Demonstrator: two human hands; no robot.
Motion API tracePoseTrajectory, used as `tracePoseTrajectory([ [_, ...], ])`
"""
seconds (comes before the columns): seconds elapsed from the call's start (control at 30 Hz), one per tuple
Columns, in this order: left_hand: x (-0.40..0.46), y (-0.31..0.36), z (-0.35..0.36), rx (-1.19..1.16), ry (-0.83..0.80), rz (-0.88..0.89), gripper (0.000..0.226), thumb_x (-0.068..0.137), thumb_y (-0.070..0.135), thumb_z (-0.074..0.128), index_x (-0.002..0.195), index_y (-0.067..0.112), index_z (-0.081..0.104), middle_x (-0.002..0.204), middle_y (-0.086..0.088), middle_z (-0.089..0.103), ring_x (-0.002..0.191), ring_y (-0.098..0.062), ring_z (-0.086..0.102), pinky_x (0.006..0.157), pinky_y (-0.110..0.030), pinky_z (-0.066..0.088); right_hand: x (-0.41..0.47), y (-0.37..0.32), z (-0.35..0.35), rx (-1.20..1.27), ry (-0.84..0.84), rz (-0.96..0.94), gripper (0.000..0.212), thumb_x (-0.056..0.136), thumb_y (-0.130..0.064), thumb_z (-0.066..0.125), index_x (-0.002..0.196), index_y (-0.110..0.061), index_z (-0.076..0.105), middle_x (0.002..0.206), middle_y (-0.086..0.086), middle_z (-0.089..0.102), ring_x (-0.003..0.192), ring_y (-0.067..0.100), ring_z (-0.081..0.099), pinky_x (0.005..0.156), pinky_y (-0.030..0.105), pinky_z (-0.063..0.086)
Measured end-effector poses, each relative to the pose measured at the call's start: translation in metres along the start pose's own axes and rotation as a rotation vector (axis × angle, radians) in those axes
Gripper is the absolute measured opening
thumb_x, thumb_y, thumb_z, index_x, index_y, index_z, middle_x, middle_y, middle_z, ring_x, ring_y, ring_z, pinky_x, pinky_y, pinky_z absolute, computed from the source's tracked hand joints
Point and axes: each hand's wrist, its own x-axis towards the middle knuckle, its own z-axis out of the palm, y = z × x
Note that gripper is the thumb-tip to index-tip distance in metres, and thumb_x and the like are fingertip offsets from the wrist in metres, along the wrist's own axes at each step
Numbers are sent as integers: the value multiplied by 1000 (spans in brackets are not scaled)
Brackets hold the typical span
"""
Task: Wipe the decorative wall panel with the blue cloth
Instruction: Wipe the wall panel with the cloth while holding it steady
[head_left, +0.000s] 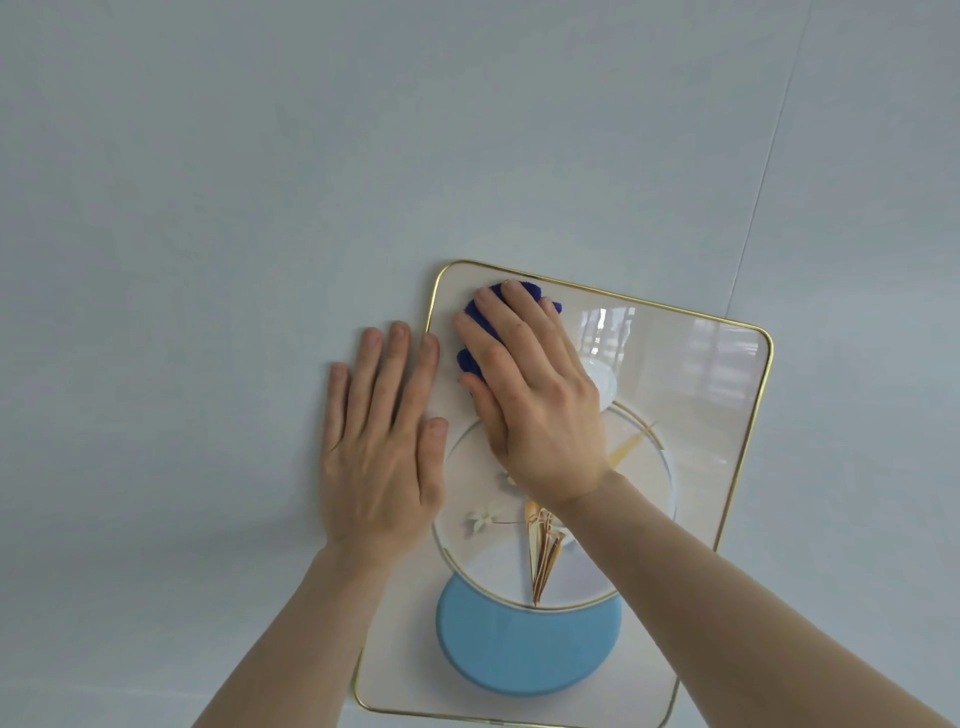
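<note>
Gold-edged and glossy, the wall panel (691, 395) hangs tilted on a pale grey wall (208, 182). Its cream face carries a thin gold ring, a white flower, dried stems and a light blue disc (524, 649) near its lower edge. A blue cloth (480, 317) is bunched at the panel's upper left corner, flattened against the surface beneath the right hand (530, 395), whose fingers lie spread over it. The left hand (384, 441) rests flat with fingers spread across the panel's left edge, mostly on the wall, thumb on the panel. Window reflections show towards the panel's upper right.
</note>
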Motion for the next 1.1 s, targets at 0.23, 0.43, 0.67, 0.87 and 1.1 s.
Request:
tracePoseTrajectory([
  [0.23,0,0,2,20,-2,4,59,110,36,11,167,21,15,175,-3,20,164,-23,15,134,-47,8,-19,4,-9,2,-127,-149,34,108,-20,57,136,-5,67,146,16,64,147,35,50,121,55,40],
  [0.43,-1,-1,1,27,-2,2,59,109,35,13,167,21,17,175,-4,21,164,-23,15,134,-46,6,-15,17,-25,-60,-209,-301,33,108,-21,59,136,-6,68,146,13,65,146,35,51,121,52,44],
  [0.67,-2,-1,4,32,13,-2,59,110,38,12,167,23,18,175,-4,23,164,-23,15,134,-46,7,-17,21,-28,-57,-133,-164,32,109,-22,59,136,-8,68,148,13,63,147,33,50,119,53,45],
  [0.87,-2,-1,5,46,17,5,59,110,36,14,167,24,15,175,-4,22,164,-22,13,134,-44,5,-26,-27,2,-25,152,373,34,110,-18,50,134,-4,68,149,17,61,150,40,45,118,60,42],
  [1.1,-3,0,4,50,6,-14,59,110,37,13,168,25,14,175,-3,20,164,-21,13,134,-45,6,-50,-8,-4,-5,-19,110,32,106,-10,59,136,0,66,147,20,61,148,41,46,118,61,41],
])
